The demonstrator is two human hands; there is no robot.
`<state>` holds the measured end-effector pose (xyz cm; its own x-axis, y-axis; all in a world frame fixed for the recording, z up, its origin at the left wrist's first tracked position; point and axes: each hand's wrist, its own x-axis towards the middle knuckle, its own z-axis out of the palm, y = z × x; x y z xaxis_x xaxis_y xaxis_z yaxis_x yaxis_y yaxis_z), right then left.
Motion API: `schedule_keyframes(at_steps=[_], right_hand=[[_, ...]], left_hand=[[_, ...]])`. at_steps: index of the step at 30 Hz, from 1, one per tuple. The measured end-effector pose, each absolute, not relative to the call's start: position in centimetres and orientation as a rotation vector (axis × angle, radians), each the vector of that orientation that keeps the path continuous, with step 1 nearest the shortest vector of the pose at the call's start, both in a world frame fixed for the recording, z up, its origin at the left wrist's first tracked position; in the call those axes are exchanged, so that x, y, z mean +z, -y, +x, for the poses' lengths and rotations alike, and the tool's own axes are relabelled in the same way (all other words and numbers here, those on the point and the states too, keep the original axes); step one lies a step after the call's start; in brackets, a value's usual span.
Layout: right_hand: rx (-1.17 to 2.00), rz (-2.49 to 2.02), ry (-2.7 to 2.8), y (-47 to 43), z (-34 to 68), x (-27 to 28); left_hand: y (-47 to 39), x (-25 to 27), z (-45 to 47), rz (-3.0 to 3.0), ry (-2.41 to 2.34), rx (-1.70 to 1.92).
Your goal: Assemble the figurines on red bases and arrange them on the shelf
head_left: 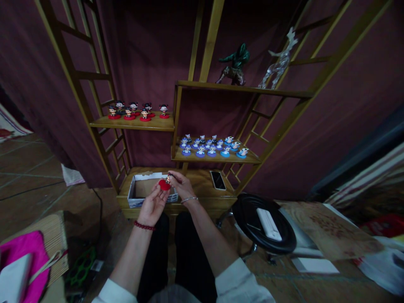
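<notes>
Between my two hands is a small figurine on a round red base (164, 184), held over the front of the wooden shelf unit. My left hand (154, 203) grips the red base from below with its fingertips. With pinched fingers my right hand (179, 185) holds the figurine's upper part, hiding some of it. Just beneath and to the left lies an open cardboard box (137, 202) on the bottom shelf. Similar red-based figurines (145, 114) stand in a group on the left shelf. Several purple- and blue-based figurines (200, 150) stand in rows on the middle shelf.
A phone (217, 180) lies right of the box. A dark green statue (235, 65) and a clear deer ornament (279, 63) occupy the upper shelf. At right, a black stool (261, 225) carries a white object (268, 224). Pink cloth (31, 256) lies at lower left.
</notes>
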<state>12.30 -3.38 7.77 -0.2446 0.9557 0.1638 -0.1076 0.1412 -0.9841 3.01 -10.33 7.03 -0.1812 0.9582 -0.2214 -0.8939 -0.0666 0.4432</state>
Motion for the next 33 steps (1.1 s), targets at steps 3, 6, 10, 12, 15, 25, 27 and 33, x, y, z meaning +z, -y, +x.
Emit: schedule_keyframes(at_steps=[3, 6, 10, 12, 15, 25, 27, 33], right_hand=[[1.330, -0.871, 1.433, 3.36, 12.53, 8.00], [1.304, -0.863, 1.480, 3.18, 12.66, 8.00], [1.242, -0.837, 1.543, 2.88, 12.65, 7.71], [1.245, -0.829, 1.557, 2.83, 12.61, 7.63], [1.260, -0.816, 1.553, 2.89, 12.52, 7.71], [1.300, -0.815, 1.558, 3.01, 12.46, 8.07], [1.292, -0.816, 1.573, 3.01, 12.54, 8.18], [1.281, -0.806, 1.580, 3.13, 12.66, 8.59]], left_hand=[[10.36, 7.02, 2.98, 0.164, -0.556, 1.666], [10.33, 6.91, 2.92, 0.171, -0.541, 1.661], [10.33, 6.78, 2.81, 0.174, -0.534, 1.657], [10.36, 6.75, 2.74, 0.178, -0.538, 1.657], [10.39, 6.73, 2.65, 0.175, -0.547, 1.660], [10.34, 6.69, 2.59, 0.179, -0.552, 1.660], [10.37, 6.78, 2.64, 0.172, -0.555, 1.654], [10.41, 6.98, 2.71, 0.171, -0.555, 1.653]])
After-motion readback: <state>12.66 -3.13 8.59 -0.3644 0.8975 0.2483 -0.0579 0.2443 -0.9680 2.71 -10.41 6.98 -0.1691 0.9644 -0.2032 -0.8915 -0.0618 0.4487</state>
